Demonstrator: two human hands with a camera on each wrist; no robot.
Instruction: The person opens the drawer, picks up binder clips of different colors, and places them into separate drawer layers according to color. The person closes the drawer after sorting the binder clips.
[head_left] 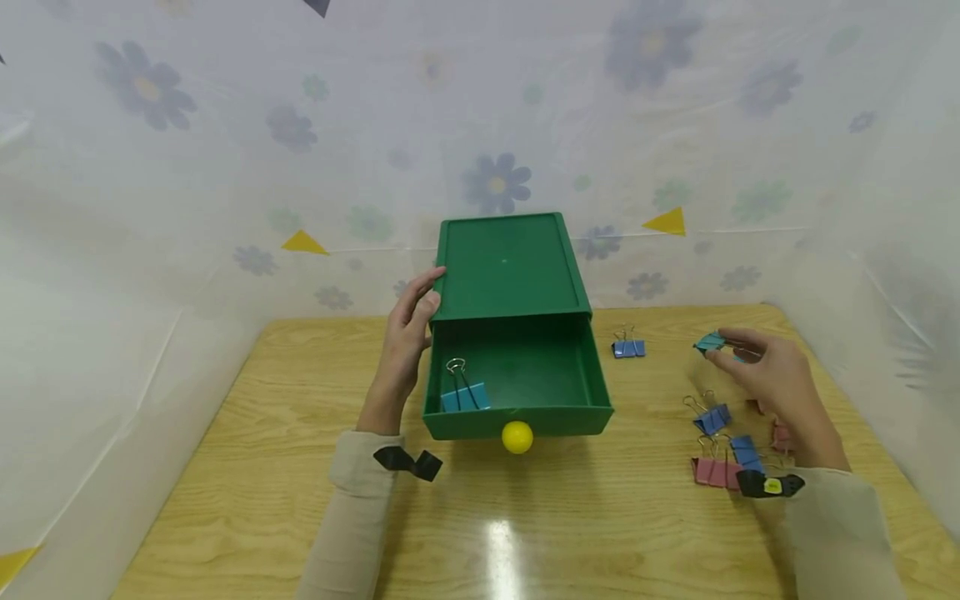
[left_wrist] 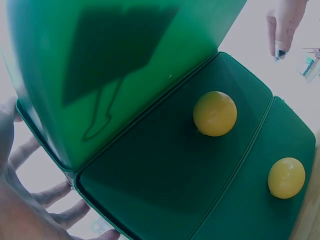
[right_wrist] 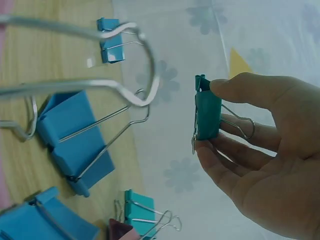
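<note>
Left hand (head_left: 408,333) flat against left side of green drawer box (head_left: 510,267), fingers straight. Drawer (head_left: 517,375) open just right of it, blue clip (head_left: 465,393) inside. Right hand (head_left: 772,375) pinches teal binder clip (right_wrist: 207,115) above worktop (head_left: 525,517); loose clips (head_left: 716,442) lie beneath it.

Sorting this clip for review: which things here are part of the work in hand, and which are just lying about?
In hand:
teal clip, pinched by right hand
green drawer box, steadied by left hand
blue clip in drawer

Lying about:
blue clips on table
pink clip
</note>
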